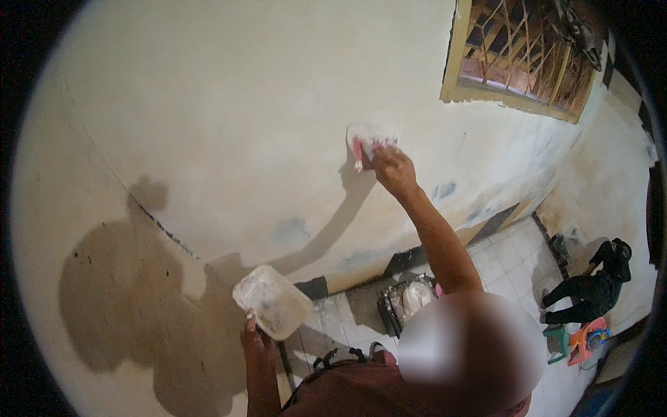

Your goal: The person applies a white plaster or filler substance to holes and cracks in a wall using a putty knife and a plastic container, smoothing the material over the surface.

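My right hand (394,168) grips a pinkish scraper (363,154) pressed to the cream wall (278,97), where a patch of white paste (375,129) surrounds the blade. My right arm is stretched upward and forward. Low at the left, my left hand (256,332) holds a shallow translucent plastic tub (271,300) by its near edge, with whitish residue inside.
A barred window (450,62) sits upper right. Below, a dark tray (388,313) with a white bag rests on tiled floor (500,260). Another person in dark clothes (601,281) stands at the right near green (556,344) and orange (583,340) plastic stools.
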The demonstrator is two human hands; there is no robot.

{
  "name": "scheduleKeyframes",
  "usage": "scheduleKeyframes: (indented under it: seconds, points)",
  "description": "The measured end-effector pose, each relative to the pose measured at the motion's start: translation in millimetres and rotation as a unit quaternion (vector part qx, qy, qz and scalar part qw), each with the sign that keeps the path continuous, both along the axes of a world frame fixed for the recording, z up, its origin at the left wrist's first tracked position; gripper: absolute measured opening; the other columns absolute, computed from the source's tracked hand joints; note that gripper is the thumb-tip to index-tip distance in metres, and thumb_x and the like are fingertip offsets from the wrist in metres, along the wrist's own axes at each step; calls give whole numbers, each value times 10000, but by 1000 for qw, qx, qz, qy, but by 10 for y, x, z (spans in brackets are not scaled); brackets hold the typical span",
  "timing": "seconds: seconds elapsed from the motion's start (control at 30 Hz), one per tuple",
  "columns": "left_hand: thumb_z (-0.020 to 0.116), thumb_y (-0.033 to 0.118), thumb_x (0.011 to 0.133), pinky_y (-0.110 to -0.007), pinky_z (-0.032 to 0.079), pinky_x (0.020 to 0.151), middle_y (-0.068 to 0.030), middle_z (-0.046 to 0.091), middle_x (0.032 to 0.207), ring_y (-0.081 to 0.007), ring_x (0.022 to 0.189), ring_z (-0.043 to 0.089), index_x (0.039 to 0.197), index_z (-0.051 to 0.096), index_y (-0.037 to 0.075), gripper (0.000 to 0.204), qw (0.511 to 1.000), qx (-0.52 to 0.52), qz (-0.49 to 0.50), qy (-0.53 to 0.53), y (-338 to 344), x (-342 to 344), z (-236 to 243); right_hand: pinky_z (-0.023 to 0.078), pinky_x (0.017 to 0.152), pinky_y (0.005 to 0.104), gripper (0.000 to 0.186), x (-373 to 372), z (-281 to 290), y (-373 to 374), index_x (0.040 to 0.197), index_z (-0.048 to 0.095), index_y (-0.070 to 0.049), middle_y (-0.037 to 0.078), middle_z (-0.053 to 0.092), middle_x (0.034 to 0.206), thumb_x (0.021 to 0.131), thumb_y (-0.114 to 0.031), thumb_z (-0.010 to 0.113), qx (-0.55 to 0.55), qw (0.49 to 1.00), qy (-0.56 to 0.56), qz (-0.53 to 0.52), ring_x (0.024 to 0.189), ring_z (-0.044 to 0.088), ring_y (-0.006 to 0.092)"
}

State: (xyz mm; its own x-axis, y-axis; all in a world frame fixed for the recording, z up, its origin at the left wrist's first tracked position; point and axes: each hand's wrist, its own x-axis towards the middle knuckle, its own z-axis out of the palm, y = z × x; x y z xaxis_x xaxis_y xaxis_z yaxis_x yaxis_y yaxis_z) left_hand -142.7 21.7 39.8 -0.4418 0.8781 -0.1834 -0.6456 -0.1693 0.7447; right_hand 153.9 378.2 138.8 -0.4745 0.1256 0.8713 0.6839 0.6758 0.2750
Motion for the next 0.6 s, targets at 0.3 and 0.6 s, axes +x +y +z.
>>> scheduleKeyframes:
  seconds: [0.3, 0.6]
  points:
    - [554, 242, 911, -381, 485, 894, -137, 579, 1161, -249, 1038, 588, 1217, 480, -48, 427, 998, -12, 7, -67, 169, 156, -208, 452, 563, 446, 51, 329, -666, -649, 761, 575, -32, 167, 513, 658, 774, -79, 592, -218, 946, 216, -110, 630, 560, 371]
    - [582, 260, 895, -347, 491, 807, -111, 605, 1081, -225, 954, 606, 1173, 520, -12, 395, 998, -40, -10, -46, 151, 422, 22, 438, 542, 412, 121, -646, 107, -44, 721, 608, -55, 119, 584, 693, 742, -157, 669, -79, 927, 350, -115, 604, 574, 307]
